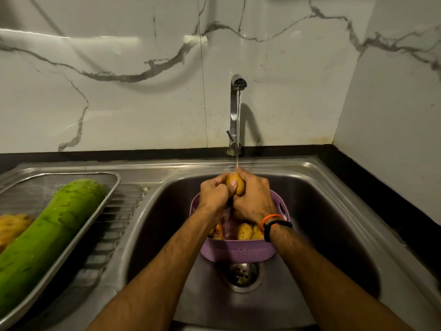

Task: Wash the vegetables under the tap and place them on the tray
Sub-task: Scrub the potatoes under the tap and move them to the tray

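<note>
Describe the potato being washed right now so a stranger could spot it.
Find the tap. Below its stream, over the purple basket, the left hand and right hand grip one potato. The other potatoes lie in the basket.

Both hands (235, 199) grip a potato (236, 186) under the running tap (236, 111).

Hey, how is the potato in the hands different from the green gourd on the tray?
The potato is small, rounded and yellow-brown; the green gourd is long, bulky and bright green. The potato is gripped by the left hand and right hand under the running tap; the gourd lies untouched in the steel tray. Both look wet.
</note>
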Action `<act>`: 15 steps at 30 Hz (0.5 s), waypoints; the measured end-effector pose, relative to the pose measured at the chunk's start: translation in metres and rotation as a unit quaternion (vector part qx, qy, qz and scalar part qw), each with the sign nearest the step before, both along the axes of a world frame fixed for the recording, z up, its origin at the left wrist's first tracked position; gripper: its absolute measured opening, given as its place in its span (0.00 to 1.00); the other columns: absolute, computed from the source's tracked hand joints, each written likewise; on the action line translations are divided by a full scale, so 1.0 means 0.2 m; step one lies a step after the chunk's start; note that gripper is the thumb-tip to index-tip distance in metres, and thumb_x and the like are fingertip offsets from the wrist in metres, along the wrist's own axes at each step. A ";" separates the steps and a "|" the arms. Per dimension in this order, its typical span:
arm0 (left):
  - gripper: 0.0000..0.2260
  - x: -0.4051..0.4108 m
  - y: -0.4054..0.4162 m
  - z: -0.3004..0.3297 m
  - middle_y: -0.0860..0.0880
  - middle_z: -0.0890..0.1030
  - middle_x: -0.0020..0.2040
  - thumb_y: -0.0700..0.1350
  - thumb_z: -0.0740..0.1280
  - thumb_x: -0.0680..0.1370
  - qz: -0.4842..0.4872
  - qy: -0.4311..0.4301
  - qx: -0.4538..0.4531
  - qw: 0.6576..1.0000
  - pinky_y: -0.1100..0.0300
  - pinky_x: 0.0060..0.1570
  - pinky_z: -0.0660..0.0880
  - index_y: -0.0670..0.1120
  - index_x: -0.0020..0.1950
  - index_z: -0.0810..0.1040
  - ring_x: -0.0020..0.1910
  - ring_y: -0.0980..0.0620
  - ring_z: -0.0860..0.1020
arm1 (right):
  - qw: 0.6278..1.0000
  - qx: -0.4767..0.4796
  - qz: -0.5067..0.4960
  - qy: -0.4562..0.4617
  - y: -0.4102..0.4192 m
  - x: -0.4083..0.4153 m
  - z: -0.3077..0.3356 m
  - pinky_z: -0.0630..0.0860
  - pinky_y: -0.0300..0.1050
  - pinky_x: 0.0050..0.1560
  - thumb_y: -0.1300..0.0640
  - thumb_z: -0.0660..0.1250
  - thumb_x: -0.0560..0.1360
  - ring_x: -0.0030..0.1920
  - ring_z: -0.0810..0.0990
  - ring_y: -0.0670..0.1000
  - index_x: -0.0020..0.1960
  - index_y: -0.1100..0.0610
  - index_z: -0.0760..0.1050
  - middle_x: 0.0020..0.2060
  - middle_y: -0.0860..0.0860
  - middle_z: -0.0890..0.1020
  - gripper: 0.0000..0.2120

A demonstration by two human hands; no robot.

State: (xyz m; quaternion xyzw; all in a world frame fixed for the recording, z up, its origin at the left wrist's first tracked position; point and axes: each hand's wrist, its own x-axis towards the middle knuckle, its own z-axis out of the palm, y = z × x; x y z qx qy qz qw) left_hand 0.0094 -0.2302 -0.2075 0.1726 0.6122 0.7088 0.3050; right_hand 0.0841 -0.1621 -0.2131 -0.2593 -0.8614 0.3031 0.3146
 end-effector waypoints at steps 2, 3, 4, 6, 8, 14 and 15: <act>0.13 0.00 0.01 0.00 0.44 0.84 0.46 0.30 0.63 0.78 0.020 -0.010 0.001 1.000 0.52 0.49 0.82 0.44 0.53 0.82 0.47 0.48 0.82 | 1.000 0.001 -0.006 0.005 0.00 0.00 0.00 0.69 0.38 0.66 0.66 0.72 0.69 0.63 0.77 0.53 0.71 0.57 0.72 0.63 0.55 0.79 0.30; 0.12 -0.01 0.01 0.00 0.44 0.84 0.44 0.30 0.63 0.78 0.035 -0.013 0.001 0.999 0.50 0.50 0.82 0.43 0.51 0.83 0.47 0.47 0.83 | 1.000 0.004 -0.011 0.010 0.00 0.00 0.00 0.71 0.36 0.63 0.66 0.72 0.69 0.60 0.79 0.52 0.68 0.57 0.74 0.60 0.55 0.81 0.28; 0.13 -0.01 0.01 -0.01 0.43 0.85 0.44 0.30 0.63 0.78 0.039 -0.008 -0.004 0.999 0.48 0.52 0.82 0.44 0.49 0.84 0.48 0.45 0.83 | 1.000 0.008 -0.014 0.015 0.00 0.01 0.00 0.73 0.35 0.59 0.66 0.73 0.70 0.55 0.80 0.49 0.64 0.56 0.78 0.55 0.54 0.83 0.23; 0.13 -0.01 0.01 -0.01 0.44 0.85 0.45 0.32 0.64 0.78 0.023 0.011 -0.011 1.000 0.46 0.54 0.81 0.48 0.48 0.84 0.52 0.43 0.83 | 1.000 0.016 -0.014 0.017 -0.01 0.01 0.00 0.77 0.36 0.56 0.66 0.72 0.70 0.48 0.80 0.46 0.59 0.53 0.80 0.48 0.50 0.84 0.19; 0.14 -0.01 0.00 -0.01 0.47 0.83 0.50 0.33 0.64 0.78 -0.001 0.044 -0.028 0.999 0.48 0.56 0.80 0.48 0.58 0.81 0.55 0.45 0.81 | 1.000 0.011 -0.003 -0.002 -0.01 0.01 0.00 0.72 0.36 0.60 0.65 0.72 0.71 0.55 0.80 0.50 0.65 0.55 0.76 0.55 0.53 0.82 0.23; 0.17 -0.02 0.02 -0.02 0.48 0.84 0.54 0.44 0.72 0.73 0.039 0.095 -0.065 0.993 0.45 0.58 0.79 0.49 0.62 0.81 0.55 0.49 0.81 | 0.998 0.039 -0.027 0.031 -0.01 0.01 0.00 0.79 0.41 0.52 0.62 0.71 0.73 0.45 0.79 0.45 0.56 0.53 0.81 0.45 0.50 0.84 0.13; 0.20 -0.02 0.03 -0.02 0.48 0.84 0.57 0.46 0.72 0.71 0.032 0.115 -0.081 0.990 0.45 0.59 0.79 0.49 0.64 0.80 0.57 0.50 0.80 | 0.998 0.041 -0.028 0.025 -0.01 0.01 0.00 0.80 0.42 0.51 0.62 0.71 0.72 0.44 0.80 0.46 0.55 0.53 0.81 0.43 0.49 0.84 0.12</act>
